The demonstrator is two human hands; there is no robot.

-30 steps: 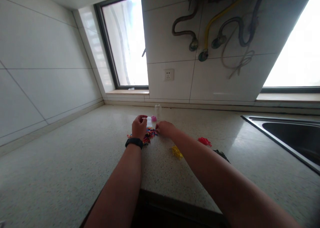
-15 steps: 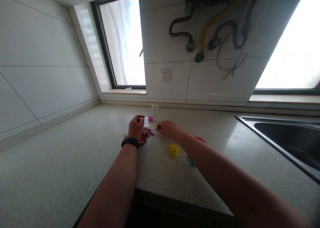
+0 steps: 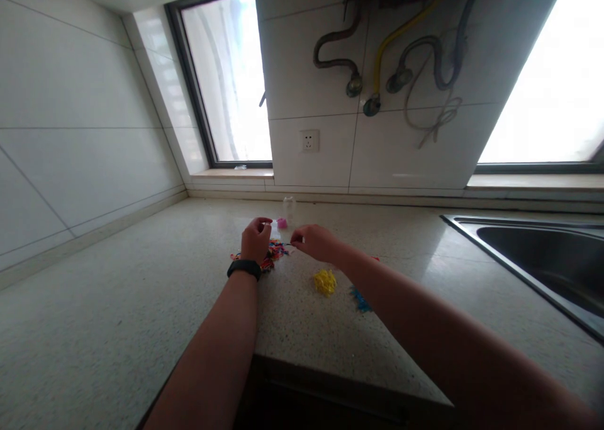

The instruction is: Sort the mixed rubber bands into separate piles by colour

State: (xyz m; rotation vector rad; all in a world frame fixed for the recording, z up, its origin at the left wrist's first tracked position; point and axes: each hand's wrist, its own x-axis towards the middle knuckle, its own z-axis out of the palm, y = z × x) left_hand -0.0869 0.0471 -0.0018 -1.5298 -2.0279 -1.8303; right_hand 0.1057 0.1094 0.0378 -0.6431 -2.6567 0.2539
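Compared with the picture one second earlier, the right hand (image 3: 314, 241) has moved off the mixed pile of coloured pieces (image 3: 274, 252) and now sits just to its right, fingers curled with thumb and forefinger pinched together at the tip. A small item may be held in that pinch, but it is too small to identify. The left hand (image 3: 255, 238) has kept its place at the left part of the pile, loosely closed with the fingertips raised above the pile; whether it holds anything cannot be told. A black wristband (image 3: 244, 268) is on the left wrist.

With the right forearm shifted, a yellow cluster (image 3: 325, 281) shows fully, and a blue cluster (image 3: 361, 300), not visible a second ago, lies just beside the arm. A red cluster (image 3: 376, 258) is now almost wholly covered by the arm. Judged from this layout, pieces are being drawn from the mixed pile and grouped by colour; the mixed pile is still well stocked, so the sorting appears to be at an early or middle stage.

Behind the hands stand a small clear bottle (image 3: 289, 206) and a pink cap (image 3: 282, 223), close to the pile. The counter (image 3: 117, 310) runs to a tiled wall with a socket (image 3: 309, 141). A steel sink (image 3: 542, 260) lies well apart to the right. The right forearm crosses over the sorted clusters and is the nearest obstruction to them.
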